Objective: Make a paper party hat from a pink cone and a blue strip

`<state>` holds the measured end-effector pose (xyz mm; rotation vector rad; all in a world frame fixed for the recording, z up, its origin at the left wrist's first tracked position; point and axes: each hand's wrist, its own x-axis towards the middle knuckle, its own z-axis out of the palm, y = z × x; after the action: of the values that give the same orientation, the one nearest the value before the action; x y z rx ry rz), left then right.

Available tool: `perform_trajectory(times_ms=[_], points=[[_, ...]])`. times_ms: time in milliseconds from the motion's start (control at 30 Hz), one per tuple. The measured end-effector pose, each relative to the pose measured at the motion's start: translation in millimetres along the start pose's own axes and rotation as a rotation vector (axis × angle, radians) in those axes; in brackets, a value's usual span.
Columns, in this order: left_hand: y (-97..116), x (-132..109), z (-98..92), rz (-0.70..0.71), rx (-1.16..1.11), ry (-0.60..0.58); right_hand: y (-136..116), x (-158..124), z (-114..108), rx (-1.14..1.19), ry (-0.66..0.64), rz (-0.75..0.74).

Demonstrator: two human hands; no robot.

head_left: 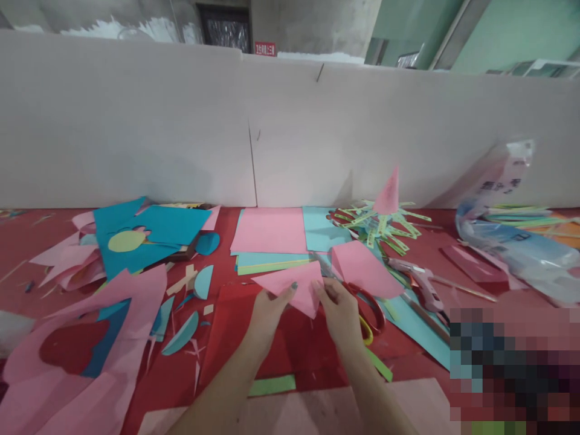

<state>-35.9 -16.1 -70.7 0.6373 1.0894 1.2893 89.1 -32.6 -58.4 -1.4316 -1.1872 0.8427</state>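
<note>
A pink paper triangle point(296, 287) is held between both hands just above the red table point(27, 241). My left hand point(268, 314) pinches its left side, thumb on top. My right hand point(341, 311) grips its right edge with curled fingers. Right beside my right hand lie red-and-yellow-handled scissors point(369, 311), partly under a loose pink sheet point(365, 269). A pink paper cone point(387, 193) stands upright on a heap of green paper strips point(383, 226) further back.
Pink and blue sheets point(272, 232) are stacked at centre back. Cut blue and pink scraps point(131, 241) cover the left. A pink glue gun point(423, 284) lies right of the scissors. Plastic bags point(507, 235) sit at the right. A white board wall point(181, 121) closes the back.
</note>
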Motion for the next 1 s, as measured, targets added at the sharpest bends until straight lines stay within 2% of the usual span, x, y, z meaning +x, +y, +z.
perform_trajectory(times_ms=[133, 200, 300, 400, 533, 733, 900, 1000], points=[[-5, 2, -1.6, 0.007, 0.001, -0.006, -3, 4, -10, -0.115, -0.056, -0.022], [-5, 3, -3.5, 0.005, -0.014, -0.009, -3, 5, -24, -0.332, -0.008, -0.046], [-5, 6, -5.3, -0.003, -0.049, -0.006, 3, 5, -51, -0.791, 0.109, -0.03], [-5, 8, -5.2, -0.015, -0.091, 0.005, 11, 3, -69, -1.013, 0.045, 0.035], [-4, 7, -4.0, -0.022, -0.134, 0.02, 16, 3, -68, -1.082, -0.055, 0.038], [-2, 7, -3.1, -0.029, -0.191, 0.04, 17, 7, -52, -1.051, 0.032, 0.125], [0, 11, -4.8, -0.004, -0.213, 0.064, 11, 8, -48, -0.857, 0.171, 0.153], [4, 11, -6.7, 0.022, -0.222, 0.073, 7, 7, -39, -0.559, 0.222, 0.163]])
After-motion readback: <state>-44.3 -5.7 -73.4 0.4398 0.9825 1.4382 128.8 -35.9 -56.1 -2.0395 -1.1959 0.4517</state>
